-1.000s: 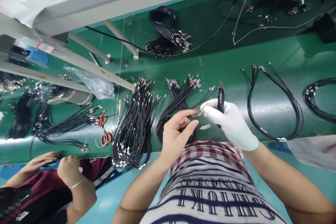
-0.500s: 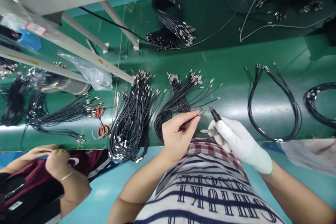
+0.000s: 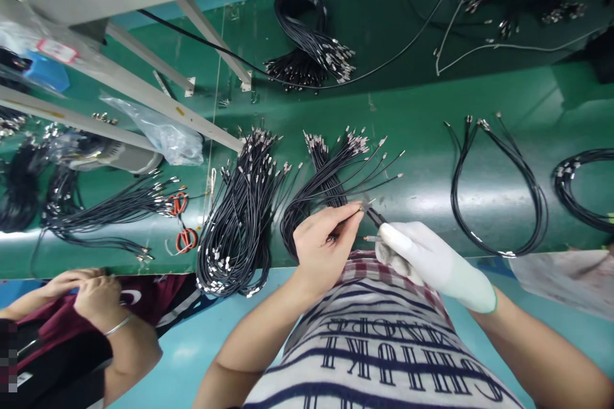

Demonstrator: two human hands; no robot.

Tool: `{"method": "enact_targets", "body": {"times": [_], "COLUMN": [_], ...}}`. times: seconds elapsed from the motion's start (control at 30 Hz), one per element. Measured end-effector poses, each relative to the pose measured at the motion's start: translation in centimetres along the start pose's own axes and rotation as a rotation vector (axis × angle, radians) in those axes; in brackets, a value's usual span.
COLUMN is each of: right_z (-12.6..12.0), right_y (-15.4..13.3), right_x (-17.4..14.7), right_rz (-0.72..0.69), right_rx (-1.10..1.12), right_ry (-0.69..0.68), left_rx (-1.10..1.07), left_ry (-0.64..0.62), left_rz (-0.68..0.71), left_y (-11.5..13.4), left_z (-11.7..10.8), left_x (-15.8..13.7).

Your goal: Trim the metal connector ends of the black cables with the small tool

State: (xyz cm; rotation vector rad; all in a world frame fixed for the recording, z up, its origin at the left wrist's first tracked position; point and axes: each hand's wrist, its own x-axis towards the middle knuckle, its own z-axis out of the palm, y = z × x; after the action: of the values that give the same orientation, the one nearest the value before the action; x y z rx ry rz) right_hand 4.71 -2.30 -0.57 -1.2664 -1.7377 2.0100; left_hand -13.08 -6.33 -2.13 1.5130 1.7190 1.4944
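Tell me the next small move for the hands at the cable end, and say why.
Probably ease the black tool in the gloved right hand onto the metal tip of the cable pinched by the left hand: the tool's tip sits right beside that tip, almost touching it.

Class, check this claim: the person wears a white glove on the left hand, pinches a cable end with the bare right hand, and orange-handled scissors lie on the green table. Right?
Not quite: the hands are swapped. The head view shows the white glove on the right hand, which holds a small dark tool, while the bare left hand pinches the cable end. The orange-handled scissors do lie on the green table.
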Motion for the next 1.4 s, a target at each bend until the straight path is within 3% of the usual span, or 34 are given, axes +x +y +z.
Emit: {"method": "enact_targets", "body": {"times": [0.2, 0.4, 0.53, 0.77, 0.9, 1.0, 1.17, 1.27, 1.4], "right_z": [-0.8, -0.5, -0.6, -0.9, -0.9, -1.2, -0.6, 0.4, 1.1], "right_y": [-0.5, 0.1, 0.1, 0.0, -0.2, -0.4, 0.0, 0.3, 0.0], "right_x": [0.0, 0.3, 0.1, 0.3, 0.1, -0.1, 0.5, 1.2, 1.8], "right_rz": [-0.099, -0.067, -0.065, -0.119, -0.07, -0.062, -0.124, -0.185, -0.159], "right_rx": [-0.071, -0.124, -0.117, -0.214, -0.178, -0.109, -0.106, -0.098, 0.012], "right_ry": [0.068, 0.041, -0.021, 0.093, -0.026, -0.005, 0.27, 0.346, 0.393], "left_rx": [0.05, 0.061, 0.062, 0.053, 0.052, 0.035, -0.029, -0.044, -0.124], "left_ry": [-0.013, 0.03, 0.031, 0.04, 0.026, 0.022, 0.032, 0.036, -0.087], "left_rz": [0.068, 0.197, 0.174, 0.178, 0.182, 0.144, 0.008, -0.06, -0.21], "left_y": [-0.5, -0.7, -0.8, -0.9, -0.9, -0.9, -0.6, -0.4, -0.1], "left_z": [-0.1, 0.3, 0.4, 0.4, 0.4, 0.4, 0.4, 0.4, -0.4], "left_x": [0.0, 0.1, 0.2, 0.1, 0.0, -0.1, 0.0, 0.1, 0.1]}}
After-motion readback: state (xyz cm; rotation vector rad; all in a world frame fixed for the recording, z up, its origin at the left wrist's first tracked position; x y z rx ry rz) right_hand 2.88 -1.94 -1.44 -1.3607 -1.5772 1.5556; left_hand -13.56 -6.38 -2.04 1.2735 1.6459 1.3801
